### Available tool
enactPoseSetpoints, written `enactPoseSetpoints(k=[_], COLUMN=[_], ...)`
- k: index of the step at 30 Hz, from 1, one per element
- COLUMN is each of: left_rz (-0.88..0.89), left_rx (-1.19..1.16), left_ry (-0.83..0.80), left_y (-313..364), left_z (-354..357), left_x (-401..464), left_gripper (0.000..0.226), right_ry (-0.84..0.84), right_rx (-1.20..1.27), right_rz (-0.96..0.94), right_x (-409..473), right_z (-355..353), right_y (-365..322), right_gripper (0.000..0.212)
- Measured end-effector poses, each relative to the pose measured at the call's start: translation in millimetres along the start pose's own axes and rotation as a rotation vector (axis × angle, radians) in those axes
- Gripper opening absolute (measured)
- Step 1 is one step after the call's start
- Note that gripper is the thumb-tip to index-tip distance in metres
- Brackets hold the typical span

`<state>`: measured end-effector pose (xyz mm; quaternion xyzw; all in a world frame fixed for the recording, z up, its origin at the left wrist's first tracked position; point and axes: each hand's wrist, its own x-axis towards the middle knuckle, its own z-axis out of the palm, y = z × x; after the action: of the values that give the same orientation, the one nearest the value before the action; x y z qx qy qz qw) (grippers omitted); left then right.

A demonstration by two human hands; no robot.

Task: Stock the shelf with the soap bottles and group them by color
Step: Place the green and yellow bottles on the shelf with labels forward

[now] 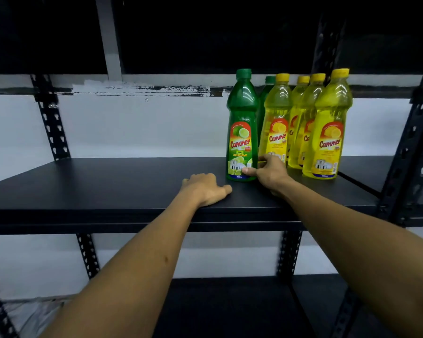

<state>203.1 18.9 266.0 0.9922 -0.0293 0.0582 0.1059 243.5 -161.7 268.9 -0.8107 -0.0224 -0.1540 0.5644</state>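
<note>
**Nudging a green bottle into place beside the yellow group**

Standing upright near the front of the black shelf (108,181): 1 green soap bottle (242,132), just left of the yellow ones. Hiding behind it, a 2nd green bottle (266,93), mostly covered, only cap and shoulder showing. Lining up to the right, 4 yellow bottles (327,132), packed close, 2 in front and 2 behind.

Risks first. Pinching so low on a tall, narrow bottle: likely tipping if pushed fast, since the weight is sitting well above the contact. Toppling rightward probably meaning a knock into the nearest yellow bottle (276,128) and perhaps a chain through that tight cluster. Sliding it too far right also possibly blurring the colour split, with green wedging in among yellow. Sitting fairly near the front edge, so a careless pull possibly bringing it off the shelf.

Now the hands. Right hand (269,172) gripping the base of the front green bottle, thumb pressing on the lower label, fingers curling round its right side, between it and the nearest yellow bottle. Left hand (205,189) resting knuckles-up on the shelf just left of and in front of that bottle, fingers loosely curled, holding nothing, not touching the bottle.
</note>
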Motion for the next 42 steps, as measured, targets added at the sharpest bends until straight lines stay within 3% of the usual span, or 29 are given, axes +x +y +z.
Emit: enactPoseSetpoints(k=[12, 20, 42], left_rz=[0.002, -0.002, -0.014], left_rx=[-0.017, -0.001, -0.015], left_ry=[-0.006, -0.006, -0.001], left_y=[0.9, -0.3, 3.7], left_z=[-4.4, -0.9, -0.4], left_x=[-9.6, -5.6, -7.4], left_gripper=[0.063, 0.061, 0.053], right_ry=[0.081, 0.189, 0.124], right_rx=[0.043, 0.008, -0.105], right_rz=[0.087, 0.083, 0.058], right_x=[-19.2, -13.4, 7.4], right_z=[-82.1, -79.3, -82.3], right_y=[27.5, 26.0, 30.5], right_gripper=[0.065, 0.055, 0.058])
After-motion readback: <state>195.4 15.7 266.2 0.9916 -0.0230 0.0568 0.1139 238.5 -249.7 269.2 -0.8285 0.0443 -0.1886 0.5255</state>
